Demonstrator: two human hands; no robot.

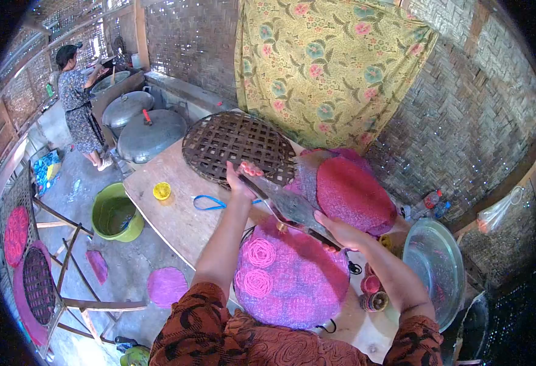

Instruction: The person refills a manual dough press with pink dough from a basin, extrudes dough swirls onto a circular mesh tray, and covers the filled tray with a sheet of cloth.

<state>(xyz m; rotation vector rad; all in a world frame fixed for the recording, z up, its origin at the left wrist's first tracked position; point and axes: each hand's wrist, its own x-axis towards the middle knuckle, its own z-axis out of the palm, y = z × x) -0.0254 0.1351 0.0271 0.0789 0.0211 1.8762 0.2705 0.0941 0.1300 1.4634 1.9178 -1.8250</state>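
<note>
Both of my hands hold a dark flat board (pixel 292 206), tilted in the air above the work table. My left hand (pixel 243 180) is closed on its far left end, and my right hand (pixel 340 230) is closed on the near right end. Just under the board a small brass-coloured piece (pixel 281 227) shows; what it belongs to is unclear. Below lies a round mat covered in pink-purple mesh (pixel 304 283). Two pink coiled-strand rounds (pixel 259 252) sit on its left side, one in front of the other.
A dark woven basket tray (pixel 237 143) and a red-pink covered round (pixel 353 195) lie at the back. Blue strap (pixel 210 202) and yellow cup (pixel 162 191) are left. A clear basin (pixel 435 268) stands right, a green tub (pixel 117 213) on the floor. Another person (pixel 80 104) stands far left.
</note>
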